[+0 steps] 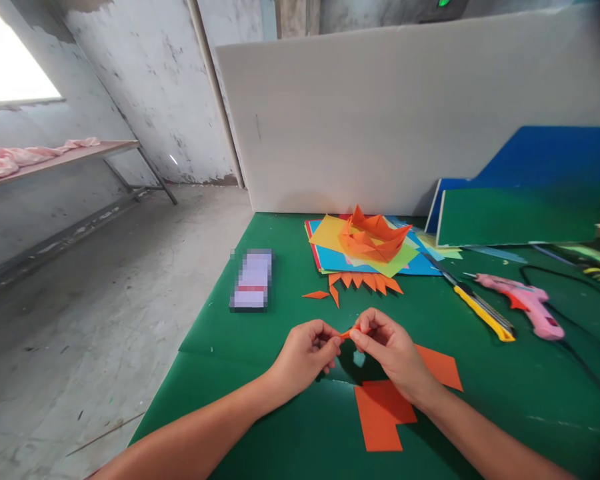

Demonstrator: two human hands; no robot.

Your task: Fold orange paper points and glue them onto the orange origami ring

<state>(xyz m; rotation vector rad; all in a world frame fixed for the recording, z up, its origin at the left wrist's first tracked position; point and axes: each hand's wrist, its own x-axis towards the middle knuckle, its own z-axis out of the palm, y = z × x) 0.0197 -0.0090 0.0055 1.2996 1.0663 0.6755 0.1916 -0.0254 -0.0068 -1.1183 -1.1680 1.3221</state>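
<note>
Between my two hands is a small folded piece of orange paper [348, 333], pinched at both ends above the green table. My left hand [307, 350] grips its left end with thumb and fingers. On the other end, the thumb and fingertips of my right hand [387, 343] are closed, covering part of it. Orange paper squares [380, 413] lie below my right hand, with another orange sheet [443, 368] partly behind its wrist. Beyond the hands are pointed orange paper pieces [365, 281] in a row and a loose orange diamond [316, 295].
A folded orange paper crown shape [377, 240] rests on stacked coloured paper [325, 233]. To the right lie a yellow utility knife [483, 312] and a pink glue gun [523, 300] with its cord. A blurred-out phone [253, 280] is at left. White board [405, 120] stands behind.
</note>
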